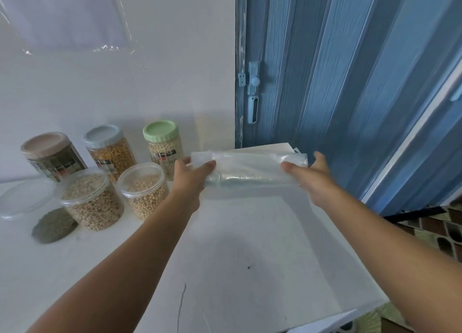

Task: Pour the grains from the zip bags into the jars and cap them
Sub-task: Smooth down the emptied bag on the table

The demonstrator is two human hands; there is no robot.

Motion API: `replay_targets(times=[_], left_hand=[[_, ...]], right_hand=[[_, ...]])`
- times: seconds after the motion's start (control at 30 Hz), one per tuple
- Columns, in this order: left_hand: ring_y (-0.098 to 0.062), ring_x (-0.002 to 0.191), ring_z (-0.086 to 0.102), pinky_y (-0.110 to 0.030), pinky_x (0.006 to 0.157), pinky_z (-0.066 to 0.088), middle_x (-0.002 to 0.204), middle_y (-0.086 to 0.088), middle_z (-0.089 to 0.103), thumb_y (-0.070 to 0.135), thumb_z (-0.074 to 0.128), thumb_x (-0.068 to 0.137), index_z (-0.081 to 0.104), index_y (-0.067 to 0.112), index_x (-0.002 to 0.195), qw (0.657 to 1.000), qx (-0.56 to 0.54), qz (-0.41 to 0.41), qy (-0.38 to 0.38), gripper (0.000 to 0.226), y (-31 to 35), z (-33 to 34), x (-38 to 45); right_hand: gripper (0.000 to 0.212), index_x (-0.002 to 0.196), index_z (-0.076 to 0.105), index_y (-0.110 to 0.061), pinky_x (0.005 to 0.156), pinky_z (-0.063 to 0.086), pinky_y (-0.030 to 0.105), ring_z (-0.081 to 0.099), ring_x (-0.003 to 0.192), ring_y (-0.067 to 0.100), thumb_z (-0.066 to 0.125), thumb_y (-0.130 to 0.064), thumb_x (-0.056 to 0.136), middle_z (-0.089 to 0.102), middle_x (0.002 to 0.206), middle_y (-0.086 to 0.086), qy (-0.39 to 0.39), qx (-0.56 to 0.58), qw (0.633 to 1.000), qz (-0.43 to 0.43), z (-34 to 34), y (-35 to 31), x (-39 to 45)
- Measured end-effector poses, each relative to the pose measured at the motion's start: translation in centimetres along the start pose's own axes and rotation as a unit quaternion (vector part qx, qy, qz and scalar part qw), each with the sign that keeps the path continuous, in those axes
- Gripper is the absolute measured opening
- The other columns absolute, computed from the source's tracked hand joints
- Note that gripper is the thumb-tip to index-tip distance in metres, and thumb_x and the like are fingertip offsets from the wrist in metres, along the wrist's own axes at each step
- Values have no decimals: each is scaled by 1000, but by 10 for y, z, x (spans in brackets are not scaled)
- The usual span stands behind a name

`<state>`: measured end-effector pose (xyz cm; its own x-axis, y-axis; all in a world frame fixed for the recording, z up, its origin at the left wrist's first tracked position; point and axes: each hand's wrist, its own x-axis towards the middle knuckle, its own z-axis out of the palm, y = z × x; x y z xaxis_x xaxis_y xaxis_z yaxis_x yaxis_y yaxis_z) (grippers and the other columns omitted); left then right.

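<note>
Both thumbs pinched an empty clear zip bag, left hand gripping one end, right hand the other, above the white table. Left of the fingers stood two uncapped grain jars and three capped ones.

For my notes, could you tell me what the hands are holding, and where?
An empty clear zip bag: the left hand grips its left end, the right hand its right end.
</note>
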<state>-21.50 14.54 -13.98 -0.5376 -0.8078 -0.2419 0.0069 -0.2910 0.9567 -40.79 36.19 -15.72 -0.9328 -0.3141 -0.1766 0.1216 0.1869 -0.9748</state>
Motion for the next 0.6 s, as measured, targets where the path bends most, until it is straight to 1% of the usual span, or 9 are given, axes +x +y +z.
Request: replay_targets(times=[0.1, 0.17, 0.23, 0.27, 0.4, 0.47, 0.53, 0.6], left_hand=[[-27, 105, 72, -43, 89, 62, 125, -11, 65, 14, 88, 82, 45, 14, 136, 1000, 10, 28, 0, 70, 11, 11, 16], [-27, 109, 69, -45, 96, 59, 127, -10, 62, 18, 90, 79, 43, 18, 133, 999, 18, 39, 9, 71, 17, 19, 30], [-27, 112, 67, -45, 99, 57, 131, -9, 59, 20, 90, 80, 42, 17, 137, 998, 34, 58, 21, 74, 21, 27, 44], [-25, 112, 65, -42, 97, 57, 130, -7, 58, 19, 87, 83, 41, 17, 138, 996, 50, 70, 32, 72, 22, 31, 49], [-13, 96, 60, -26, 76, 51, 117, 0, 55, 20, 82, 90, 40, 17, 138, 986, 104, 108, 75, 64, 24, 42, 69], [-9, 91, 56, -21, 68, 46, 116, 0, 52, 19, 80, 91, 41, 17, 138, 978, 142, 126, 87, 61, 22, 46, 75], [-14, 96, 57, -20, 67, 45, 122, -5, 52, 20, 80, 91, 41, 18, 135, 971, 178, 133, 93, 59, 16, 47, 82], [-23, 107, 58, -26, 76, 50, 126, -7, 52, 22, 80, 91, 40, 19, 134, 964, 207, 134, 100, 58, 7, 47, 86]], right_hand=[[116, 165, 12, -27, 118, 38, 44, 39, 147, 23, 90, -36, 80, 28, 167, -2, 10, -24, 999, -45, 3, -19, 12], [111, 165, 13, -26, 118, 36, 41, 36, 149, 23, 88, -35, 82, 28, 168, 0, 7, -33, 997, -72, 7, -30, 26], [109, 164, 14, -26, 118, 36, 40, 36, 149, 23, 87, -34, 84, 28, 168, 0, -8, -37, 995, -92, 12, -39, 43], [108, 164, 14, -27, 118, 36, 41, 35, 150, 23, 86, -34, 85, 27, 168, 0, -18, -42, 994, -102, 14, -42, 52], [105, 163, 15, -30, 120, 34, 47, 32, 151, 24, 85, -35, 85, 26, 168, 0, -56, -77, 988, -123, 28, -49, 90], [104, 163, 17, -28, 121, 33, 48, 31, 151, 25, 85, -35, 85, 26, 168, 1, -71, -93, 983, -139, 34, -49, 106], [102, 164, 18, -27, 119, 32, 43, 32, 150, 26, 84, -33, 87, 25, 167, 3, -89, -114, 978, -153, 37, -47, 118], [99, 164, 18, -28, 112, 32, 37, 34, 148, 25, 82, -32, 89, 24, 164, 6, -111, -134, 971, -162, 37, -42, 126]])
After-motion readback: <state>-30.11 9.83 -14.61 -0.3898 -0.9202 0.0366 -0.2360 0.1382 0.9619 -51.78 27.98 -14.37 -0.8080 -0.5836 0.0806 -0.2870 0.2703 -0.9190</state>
